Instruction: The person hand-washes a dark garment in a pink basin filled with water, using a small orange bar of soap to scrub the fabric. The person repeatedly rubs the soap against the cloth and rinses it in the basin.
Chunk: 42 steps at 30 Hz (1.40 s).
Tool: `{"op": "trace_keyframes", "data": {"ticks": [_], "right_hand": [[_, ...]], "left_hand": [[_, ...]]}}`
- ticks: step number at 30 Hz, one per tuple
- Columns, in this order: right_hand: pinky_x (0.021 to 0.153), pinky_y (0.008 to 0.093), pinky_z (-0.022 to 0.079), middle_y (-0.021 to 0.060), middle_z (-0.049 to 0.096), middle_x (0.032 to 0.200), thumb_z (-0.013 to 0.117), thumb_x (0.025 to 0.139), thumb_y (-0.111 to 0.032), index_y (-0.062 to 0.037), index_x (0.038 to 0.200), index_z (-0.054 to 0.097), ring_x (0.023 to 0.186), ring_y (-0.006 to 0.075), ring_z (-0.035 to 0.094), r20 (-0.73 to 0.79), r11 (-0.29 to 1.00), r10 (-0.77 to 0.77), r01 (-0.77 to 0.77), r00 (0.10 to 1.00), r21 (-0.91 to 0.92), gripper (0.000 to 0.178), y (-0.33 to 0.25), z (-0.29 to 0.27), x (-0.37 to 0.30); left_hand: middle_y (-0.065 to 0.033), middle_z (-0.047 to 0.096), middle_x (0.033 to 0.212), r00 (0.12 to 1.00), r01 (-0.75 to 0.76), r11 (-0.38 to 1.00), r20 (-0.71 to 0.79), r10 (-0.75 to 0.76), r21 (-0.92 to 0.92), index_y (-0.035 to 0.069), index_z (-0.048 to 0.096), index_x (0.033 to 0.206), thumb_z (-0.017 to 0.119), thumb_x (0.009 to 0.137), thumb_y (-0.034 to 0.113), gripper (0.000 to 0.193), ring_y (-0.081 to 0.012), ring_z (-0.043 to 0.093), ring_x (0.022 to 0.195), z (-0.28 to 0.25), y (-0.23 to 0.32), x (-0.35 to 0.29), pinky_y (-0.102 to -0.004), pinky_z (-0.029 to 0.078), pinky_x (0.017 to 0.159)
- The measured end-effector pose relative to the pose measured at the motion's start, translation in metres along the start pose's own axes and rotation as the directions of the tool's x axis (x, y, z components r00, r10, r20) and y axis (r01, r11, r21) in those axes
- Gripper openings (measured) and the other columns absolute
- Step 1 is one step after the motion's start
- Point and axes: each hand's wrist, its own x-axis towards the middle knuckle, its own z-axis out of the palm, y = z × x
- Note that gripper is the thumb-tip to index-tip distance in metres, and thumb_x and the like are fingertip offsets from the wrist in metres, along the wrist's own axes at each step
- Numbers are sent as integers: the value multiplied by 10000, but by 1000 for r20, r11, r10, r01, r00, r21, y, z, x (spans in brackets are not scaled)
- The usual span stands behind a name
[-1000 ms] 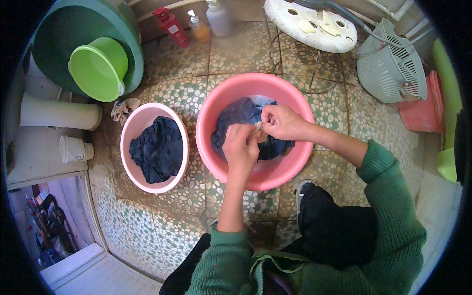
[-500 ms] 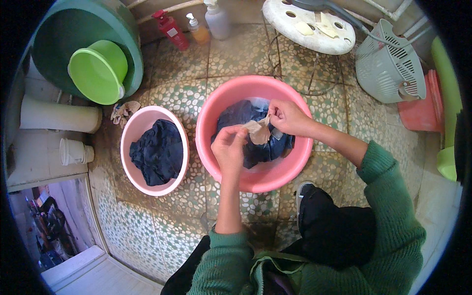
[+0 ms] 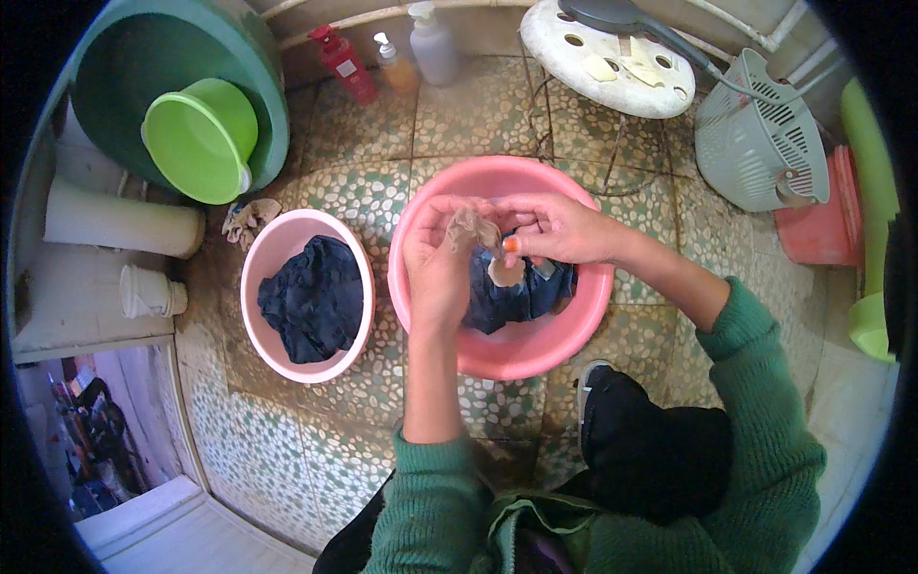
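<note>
Over the pink basin (image 3: 435, 349) my two hands work on a thin beige sock-like cloth (image 3: 471, 230). My left hand (image 3: 432, 263) is closed on its gathered part, which bunches up between thumb and fingers. My right hand (image 3: 564, 228) pinches the cloth near its lower end, and a small orange patch shows at the thumb. A pale flap hangs below the fingers. Under both hands, blue denim clothing (image 3: 521, 297) lies in the basin with some whitish water around it; my left hand hides part of it.
Left of the basin stands a paler pink tub (image 3: 256, 325) with dark clothing (image 3: 316, 297). A crumpled cloth (image 3: 251, 220) lies behind it. Farther back are a green tub (image 3: 277, 124) holding a lime bucket (image 3: 206, 143), several pump bottles (image 3: 435, 46), a white stool (image 3: 602, 62) and a grey basket (image 3: 755, 143).
The cloth was stretched between my fingertips; now it is bunched up in my left hand. My left hand has moved up, and my right hand has turned, with more fingers showing. The view has shifted slightly.
</note>
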Motion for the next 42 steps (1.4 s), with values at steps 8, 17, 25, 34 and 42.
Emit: {"op": "trace_keyframes", "data": {"ticks": [8, 17, 25, 34, 42], "right_hand": [[765, 306, 537, 39, 666, 953, 684, 875, -70, -23, 1004, 643, 846, 110, 643, -169, 991, -56, 33, 984, -133, 143, 33, -14, 4], [760, 289, 523, 32, 666, 888, 656, 910, -88, -19, 978, 655, 853, 106, 636, -166, 984, -29, -1, 986, -180, 98, 41, -9, -4], [642, 210, 510, 27, 650, 864, 628, 952, -52, 9, 1047, 607, 749, 64, 628, -259, 958, -147, 73, 955, -277, 115, 32, -12, 2], [656, 317, 525, 48, 649, 794, 705, 811, -28, -9, 830, 610, 726, 150, 641, -391, 927, -244, 95, 887, -364, 98, 47, 1, -7], [627, 300, 491, 49, 647, 786, 703, 840, -36, -18, 814, 616, 691, 118, 608, -316, 990, -56, 11, 947, -142, 93, 52, 1, -15]], "left_hand": [[-95, 671, 1058, 967, 102, 982, -218, -135, -157, -10, 611, 1110, 599, 970, 80, 166, -166, 648, 904, 11, -15, 1, -305, 529, 796], [-139, 658, 1102, 976, 43, 971, -216, 9, 235, -25, 565, 1216, 630, 863, -75, 362, -213, 650, 1041, 0, -31, -7, -344, 534, 897], [-117, 689, 959, 992, 102, 792, -124, -33, 602, -2, 557, 1158, 695, 804, -71, 386, -172, 677, 889, 19, -22, -9, -300, 561, 770], [-70, 703, 882, 954, 208, 958, -259, -154, 196, -24, 708, 920, 728, 876, 63, 99, -115, 643, 737, 17, -44, -22, -257, 525, 633], [-56, 703, 839, 963, 131, 953, -265, -57, 274, -32, 723, 886, 680, 864, -14, 51, -109, 637, 717, 7, -71, -33, -246, 521, 638]]}}
